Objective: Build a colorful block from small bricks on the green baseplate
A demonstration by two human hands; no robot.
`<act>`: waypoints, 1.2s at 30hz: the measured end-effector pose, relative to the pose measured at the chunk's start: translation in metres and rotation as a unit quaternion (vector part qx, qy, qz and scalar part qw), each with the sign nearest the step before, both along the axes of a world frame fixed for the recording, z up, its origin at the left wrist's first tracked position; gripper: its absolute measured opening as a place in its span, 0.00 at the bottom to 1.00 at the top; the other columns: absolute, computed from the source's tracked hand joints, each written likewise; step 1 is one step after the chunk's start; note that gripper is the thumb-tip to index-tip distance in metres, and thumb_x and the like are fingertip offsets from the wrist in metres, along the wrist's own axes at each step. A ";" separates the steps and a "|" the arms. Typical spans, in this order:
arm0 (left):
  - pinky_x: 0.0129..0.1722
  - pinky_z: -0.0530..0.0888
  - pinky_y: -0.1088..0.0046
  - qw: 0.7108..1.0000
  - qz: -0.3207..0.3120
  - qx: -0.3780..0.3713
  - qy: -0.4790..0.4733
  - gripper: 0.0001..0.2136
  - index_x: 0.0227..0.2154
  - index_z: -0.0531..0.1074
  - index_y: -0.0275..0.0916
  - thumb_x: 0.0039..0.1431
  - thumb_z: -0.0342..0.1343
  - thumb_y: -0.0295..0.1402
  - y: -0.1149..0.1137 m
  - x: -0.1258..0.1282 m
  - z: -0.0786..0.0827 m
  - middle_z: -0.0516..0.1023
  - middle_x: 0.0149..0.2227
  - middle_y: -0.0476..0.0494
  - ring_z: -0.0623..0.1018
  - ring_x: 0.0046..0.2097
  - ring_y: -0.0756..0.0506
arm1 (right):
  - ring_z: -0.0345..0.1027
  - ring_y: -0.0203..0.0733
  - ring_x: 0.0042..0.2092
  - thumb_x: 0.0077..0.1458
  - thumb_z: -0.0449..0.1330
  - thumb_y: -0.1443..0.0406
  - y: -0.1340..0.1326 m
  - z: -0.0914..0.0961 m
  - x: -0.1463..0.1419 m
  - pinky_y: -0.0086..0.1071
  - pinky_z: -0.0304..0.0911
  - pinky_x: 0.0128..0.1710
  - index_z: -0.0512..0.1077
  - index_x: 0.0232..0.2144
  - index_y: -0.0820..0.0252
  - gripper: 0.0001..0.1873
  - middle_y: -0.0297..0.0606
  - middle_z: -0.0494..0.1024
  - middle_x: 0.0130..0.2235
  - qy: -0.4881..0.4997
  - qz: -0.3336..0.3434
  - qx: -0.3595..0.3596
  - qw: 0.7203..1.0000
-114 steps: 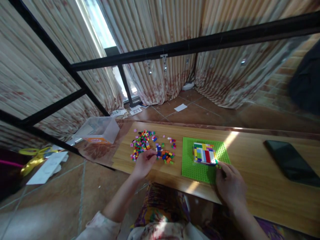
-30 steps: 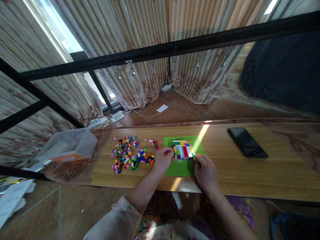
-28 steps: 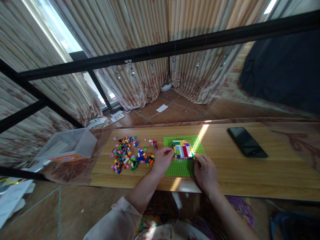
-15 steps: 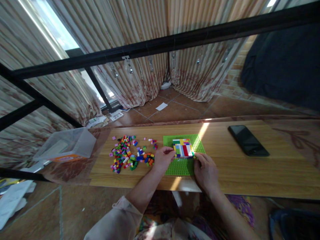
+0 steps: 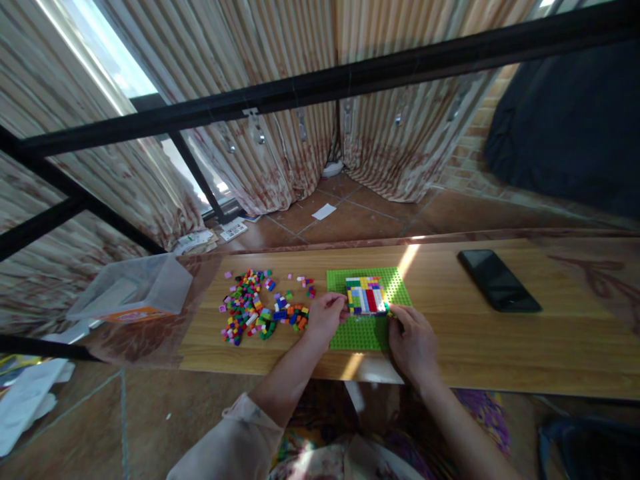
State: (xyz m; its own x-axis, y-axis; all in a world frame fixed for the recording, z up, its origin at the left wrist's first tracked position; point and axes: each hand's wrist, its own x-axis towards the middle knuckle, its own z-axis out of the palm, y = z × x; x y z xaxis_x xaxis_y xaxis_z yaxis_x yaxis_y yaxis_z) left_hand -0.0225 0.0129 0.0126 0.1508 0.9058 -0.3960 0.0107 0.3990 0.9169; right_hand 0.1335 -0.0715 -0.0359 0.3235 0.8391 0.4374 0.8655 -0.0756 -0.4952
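A green studded baseplate (image 5: 367,341) lies on the wooden table, carrying a low rectangular build of coloured toy bricks (image 5: 364,297) with white, red, blue and yellow rows. My left hand (image 5: 326,317) is at the build's left side, over the plate's edge. Its thumb and fingertips are pinched together a little apart from the bricks; whether anything small is between them cannot be made out. My right hand (image 5: 414,340) is at the build's lower right corner, fingers bent and closed with the fingertips against the corner bricks.
Loose coloured bricks (image 5: 250,300) are scattered left of the plate. A clear plastic box (image 5: 140,287) with an orange label stands at the table's left end. A black phone (image 5: 497,280) lies to the right. A black metal rail (image 5: 320,83) crosses beyond the table, before curtains.
My left fingertips have drawn slightly left, away from the build's edge. My right hand stays at the lower right corner, almost still.
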 end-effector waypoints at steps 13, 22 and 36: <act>0.26 0.67 0.79 0.997 -0.018 0.065 0.049 0.06 0.29 0.75 0.36 0.44 0.61 0.27 0.001 0.002 -0.002 0.74 0.21 0.51 0.72 0.24 0.53 | 0.69 0.45 0.41 0.56 0.50 0.69 0.000 -0.002 0.001 0.38 0.64 0.42 0.73 0.41 0.60 0.14 0.43 0.77 0.42 0.007 0.006 0.004 1.000; 0.25 0.66 0.79 0.990 -0.026 0.101 0.094 0.08 0.30 0.75 0.35 0.42 0.61 0.26 0.008 -0.001 -0.008 0.73 0.21 0.52 0.70 0.23 0.53 | 0.69 0.45 0.42 0.56 0.50 0.69 0.001 -0.003 0.001 0.38 0.64 0.43 0.73 0.41 0.60 0.14 0.43 0.77 0.42 0.007 0.002 -0.004 1.000; 0.24 0.66 0.79 0.991 -0.013 0.075 0.106 0.11 0.29 0.76 0.36 0.37 0.63 0.23 0.013 0.004 -0.011 0.73 0.20 0.52 0.71 0.23 0.52 | 0.69 0.45 0.41 0.56 0.50 0.69 0.001 -0.004 0.002 0.38 0.64 0.43 0.74 0.41 0.59 0.15 0.42 0.77 0.42 0.014 0.007 0.005 1.000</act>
